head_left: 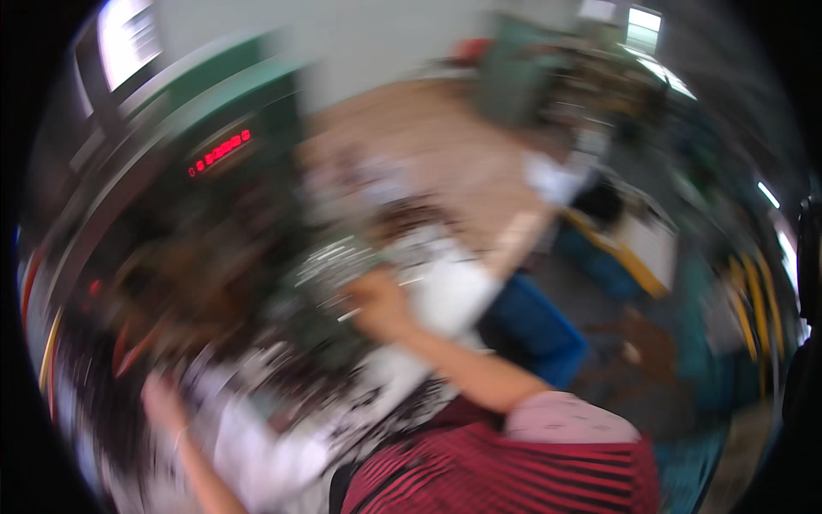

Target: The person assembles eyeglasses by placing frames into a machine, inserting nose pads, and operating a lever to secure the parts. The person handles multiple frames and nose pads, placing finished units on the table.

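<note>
Motion blur smears the whole view. My right hand (381, 304) reaches forward over the bench, beside a cluster of shiny streaked pieces (334, 261). Whether its fingers grip any of them is too blurred to tell. At the lower left, my left hand (165, 401) is by the dark machine (248, 201), with its fingers smeared. White cloth or bag material (257, 450) lies between my forearms. Dark small pieces are scattered over the pale bench surface (449, 295) around my right forearm.
A red lit display (221, 152) is on the green machine frame at left. A wooden tabletop (402, 128) spreads beyond the bench. At right stand a blue bin (548, 330) and a pale, yellow-edged box (646, 244). A green cabinet (514, 73) is at the back.
</note>
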`<state>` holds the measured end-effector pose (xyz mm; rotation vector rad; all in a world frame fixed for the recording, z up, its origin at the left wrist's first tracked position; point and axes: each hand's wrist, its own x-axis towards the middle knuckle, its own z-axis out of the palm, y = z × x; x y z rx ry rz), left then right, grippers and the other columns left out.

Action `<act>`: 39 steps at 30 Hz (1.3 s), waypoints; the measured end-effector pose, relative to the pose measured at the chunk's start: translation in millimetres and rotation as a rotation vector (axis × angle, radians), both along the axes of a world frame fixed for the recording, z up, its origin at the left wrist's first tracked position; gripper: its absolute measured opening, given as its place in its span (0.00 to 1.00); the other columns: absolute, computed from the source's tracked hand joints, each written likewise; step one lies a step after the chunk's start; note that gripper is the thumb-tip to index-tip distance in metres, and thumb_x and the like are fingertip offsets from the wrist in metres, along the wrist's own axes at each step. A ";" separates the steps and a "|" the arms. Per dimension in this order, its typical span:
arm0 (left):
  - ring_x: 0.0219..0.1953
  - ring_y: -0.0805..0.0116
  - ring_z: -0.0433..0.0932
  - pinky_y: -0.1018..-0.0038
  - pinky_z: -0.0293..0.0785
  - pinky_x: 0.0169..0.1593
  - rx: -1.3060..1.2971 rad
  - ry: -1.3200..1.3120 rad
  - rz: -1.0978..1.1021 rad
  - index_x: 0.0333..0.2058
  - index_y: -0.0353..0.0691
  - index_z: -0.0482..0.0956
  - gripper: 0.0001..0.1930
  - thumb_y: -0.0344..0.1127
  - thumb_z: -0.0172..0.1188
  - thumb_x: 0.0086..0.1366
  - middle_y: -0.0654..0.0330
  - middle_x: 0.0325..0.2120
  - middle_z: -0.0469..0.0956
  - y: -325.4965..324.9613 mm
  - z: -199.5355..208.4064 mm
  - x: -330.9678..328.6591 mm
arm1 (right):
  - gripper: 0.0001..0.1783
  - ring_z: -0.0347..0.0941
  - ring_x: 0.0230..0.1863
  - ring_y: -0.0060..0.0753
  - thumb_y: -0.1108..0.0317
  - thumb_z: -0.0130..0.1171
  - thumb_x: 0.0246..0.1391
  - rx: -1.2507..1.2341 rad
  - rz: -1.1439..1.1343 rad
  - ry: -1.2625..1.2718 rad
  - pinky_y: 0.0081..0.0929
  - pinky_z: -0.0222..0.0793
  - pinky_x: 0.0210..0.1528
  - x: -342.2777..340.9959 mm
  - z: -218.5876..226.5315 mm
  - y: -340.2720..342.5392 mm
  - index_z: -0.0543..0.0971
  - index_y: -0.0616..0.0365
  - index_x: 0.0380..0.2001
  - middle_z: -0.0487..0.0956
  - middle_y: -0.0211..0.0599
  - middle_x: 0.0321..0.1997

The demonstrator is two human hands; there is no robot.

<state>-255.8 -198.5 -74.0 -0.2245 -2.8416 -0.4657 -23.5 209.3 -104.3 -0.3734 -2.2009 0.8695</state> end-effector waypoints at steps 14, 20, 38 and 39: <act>0.52 0.50 0.77 0.57 0.73 0.57 0.610 -0.366 -0.527 0.61 0.36 0.67 0.27 0.48 0.52 0.72 0.48 0.53 0.77 153.9 71.7 119.5 | 0.04 0.74 0.40 0.45 0.77 0.63 0.44 -0.223 -0.003 0.269 0.40 0.69 0.45 6.8 56.2 -8.2 0.80 0.58 0.26 0.78 0.37 0.30; 0.49 0.52 0.77 0.59 0.73 0.54 0.717 -0.389 -0.508 0.57 0.36 0.70 0.23 0.45 0.53 0.71 0.49 0.50 0.78 173.1 66.4 131.0 | 0.07 0.74 0.34 0.42 0.78 0.59 0.43 -0.550 0.220 0.355 0.35 0.69 0.38 -24.6 125.1 -54.6 0.77 0.60 0.29 0.77 0.36 0.29; 0.40 0.58 0.78 0.64 0.76 0.45 0.175 0.555 -0.057 0.45 0.36 0.79 0.12 0.36 0.58 0.67 0.51 0.42 0.80 -1.5 74.5 136.3 | 0.13 0.74 0.57 0.41 0.67 0.72 0.48 -0.383 0.435 0.273 0.35 0.67 0.62 13.0 113.4 -64.8 0.83 0.52 0.38 0.78 0.40 0.55; 0.38 0.60 0.76 0.67 0.75 0.42 0.094 0.624 -0.141 0.42 0.37 0.78 0.07 0.31 0.57 0.67 0.55 0.38 0.78 24.6 85.5 145.8 | 0.11 0.76 0.54 0.37 0.70 0.71 0.49 -0.354 0.325 0.158 0.34 0.67 0.61 7.9 115.0 -65.6 0.83 0.54 0.37 0.80 0.38 0.52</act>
